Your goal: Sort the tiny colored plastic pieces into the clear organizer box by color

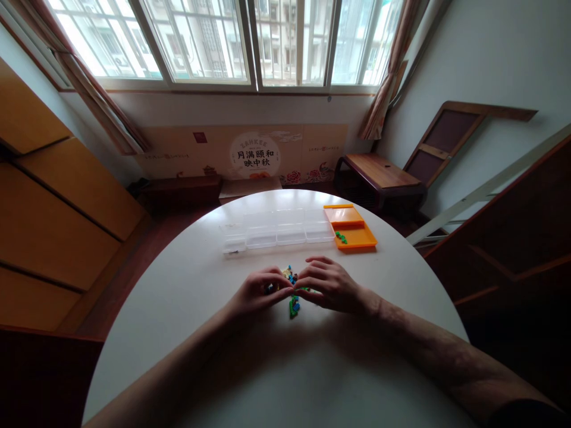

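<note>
Left hand [265, 288] and right hand [329, 284] meet over small toy bricks [294, 307] on a round white table [178, 291].
Both curl nearly closed; whether either pinches a brick, I cannot tell.

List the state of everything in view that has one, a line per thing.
Left hand: curled beside the coloured pieces; grip unclear.
Right hand: bent over the pieces, close to the left; grip unclear.
Coloured pieces: clustered, partly hidden; whether joined, unclear.
Orange tray: open, green pieces inside.
Clear compartments: in a row; lids unclear.
Curtains: drawn aside.
</note>
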Available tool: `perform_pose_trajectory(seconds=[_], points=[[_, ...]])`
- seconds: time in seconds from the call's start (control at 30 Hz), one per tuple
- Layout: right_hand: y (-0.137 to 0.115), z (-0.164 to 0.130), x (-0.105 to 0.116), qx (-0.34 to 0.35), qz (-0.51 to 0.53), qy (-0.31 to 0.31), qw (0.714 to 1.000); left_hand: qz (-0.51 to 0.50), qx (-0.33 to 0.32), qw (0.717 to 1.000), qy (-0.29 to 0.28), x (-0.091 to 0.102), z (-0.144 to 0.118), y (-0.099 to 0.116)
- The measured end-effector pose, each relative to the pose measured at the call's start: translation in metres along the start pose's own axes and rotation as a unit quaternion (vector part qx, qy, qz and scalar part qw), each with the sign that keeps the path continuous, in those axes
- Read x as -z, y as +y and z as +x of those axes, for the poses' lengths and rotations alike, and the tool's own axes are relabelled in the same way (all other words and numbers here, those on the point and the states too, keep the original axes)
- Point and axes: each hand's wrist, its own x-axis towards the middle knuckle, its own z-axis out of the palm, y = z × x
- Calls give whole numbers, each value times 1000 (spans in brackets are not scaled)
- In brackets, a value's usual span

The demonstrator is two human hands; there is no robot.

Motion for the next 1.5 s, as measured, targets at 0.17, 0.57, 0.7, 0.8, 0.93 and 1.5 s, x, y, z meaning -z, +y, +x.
perform_pose_trajectory(seconds=[0.17, 0.57, 0.7, 0.8, 0.93, 1.5], points=[[-4, 1, 0, 0, 2, 8, 1000, -3, -5, 1000, 6, 0, 0, 0], [61, -24, 41, -268, -131, 164, 940, 221, -158, 962, -33, 11, -7, -1], [91, -46, 48, -352, -196, 174, 899, 249, -179, 950, -62, 10, -8, -5], [99, -53, 46, -394, -225, 174, 874, 254, -184, 947, -66, 9, -8, -3], [97, -54, 41, -405, -226, 159, 872, 274, -174, 945, -47, 7, -8, 0], [83, -43, 36, -371, -152, 180, 898, 256, -132, 955, -74, 7, -8, -3]])
